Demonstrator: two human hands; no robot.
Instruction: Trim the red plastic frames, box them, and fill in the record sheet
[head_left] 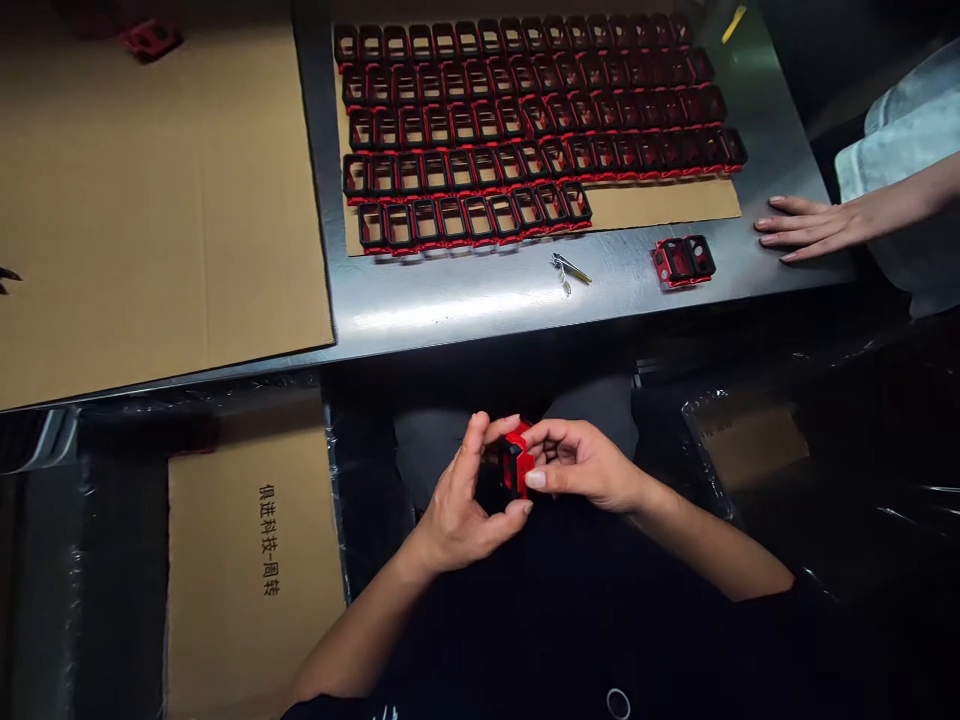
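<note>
Red-and-black case [523, 465] sits right between the two hands, over the lap. Left hand [461, 515] is curled round it, thumb at its near end, fingertips at its far end. Right hand [585, 465] pinches its right side, thumb and fingers on the red edge. Neither hand is nearer; both touch it. Visible red edge runs roughly away from the body, crossing the line between hands; full long axis unclear, fingers cover part. Table [450, 315] is ahead of both hands: rows of similar cases [536, 118] farthest, small metal tool [574, 268] nearer, loose cases [681, 262] ahead-right of the right hand.
</note>
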